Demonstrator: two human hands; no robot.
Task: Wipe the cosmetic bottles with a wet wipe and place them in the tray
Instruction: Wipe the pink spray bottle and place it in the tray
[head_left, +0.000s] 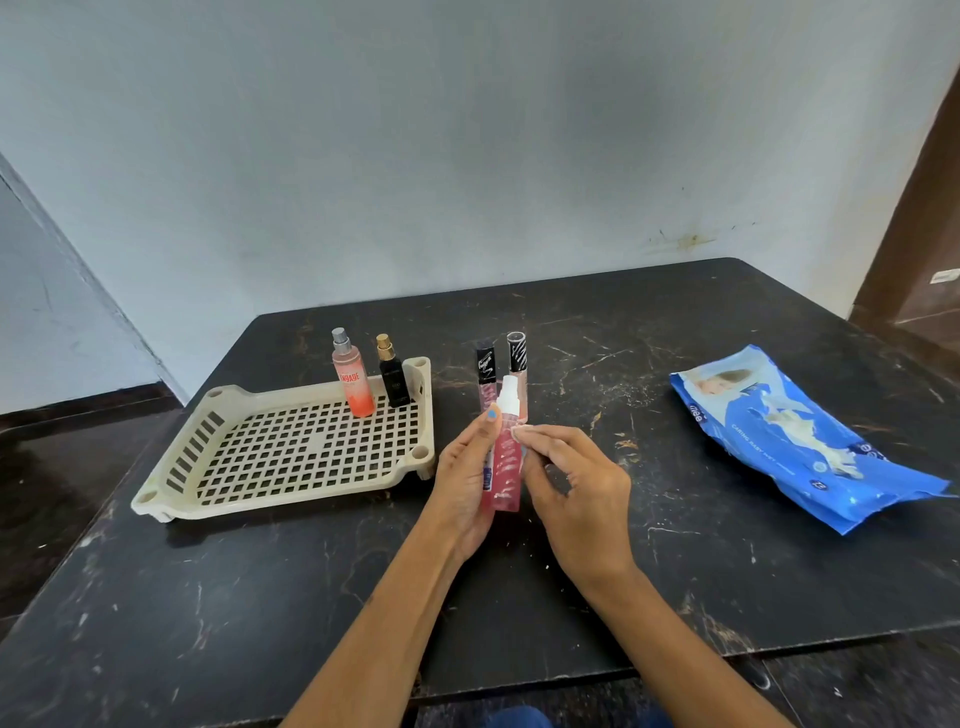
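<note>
Two hands meet above the middle of the dark counter (311, 597): the left hand (464, 480) is wrapped around a pink spray bottle (505, 470), holding it upright, while the right hand (576, 493) pinches a small white wet wipe (521, 432) against the bottle's upper side. Just behind them stand two slim tubes (501, 371) with dark caps. At the counter's left side sits a beige slotted tray (291, 452), with an orange bottle (353, 376) and a black bottle (393, 374) upright in its far right corner. A blue wipes pack (800, 441) lies near the right edge.
</note>
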